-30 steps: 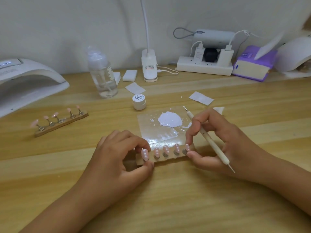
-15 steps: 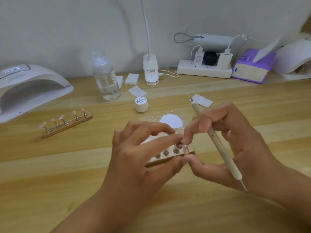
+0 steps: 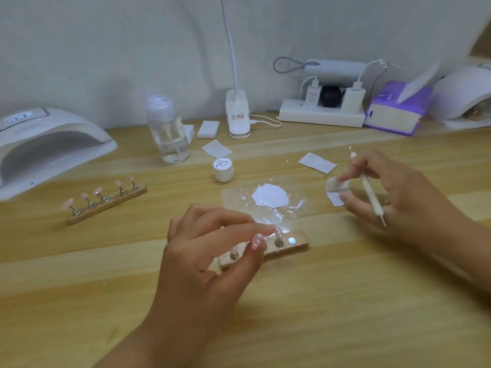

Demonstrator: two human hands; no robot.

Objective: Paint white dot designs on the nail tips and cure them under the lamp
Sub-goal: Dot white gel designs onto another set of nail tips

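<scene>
Pinching a pink nail tip with white dots (image 3: 256, 241) between thumb and forefinger, the left hand (image 3: 212, 251) sits over the near wooden holder strip (image 3: 299, 243), where another pink tip (image 3: 277, 231) stands. The right hand (image 3: 396, 192) grips a white dotting pen (image 3: 369, 188) and a white wipe (image 3: 335, 185). Farther back, plain pink tips (image 3: 98, 190) on a second wooden strip (image 3: 113, 205) look undotted; curing under the white arched lamp (image 3: 61, 128) seems pending.

- Showed a left hand (image 3: 208, 254) bare through wrist and forearm.
- Showed a right hand (image 3: 398, 197) equally bare, with the forearm uncovered to the frame edge.
- Had fingernails (image 3: 346, 197) cut short and plain, as far as the blur allowed.
</scene>
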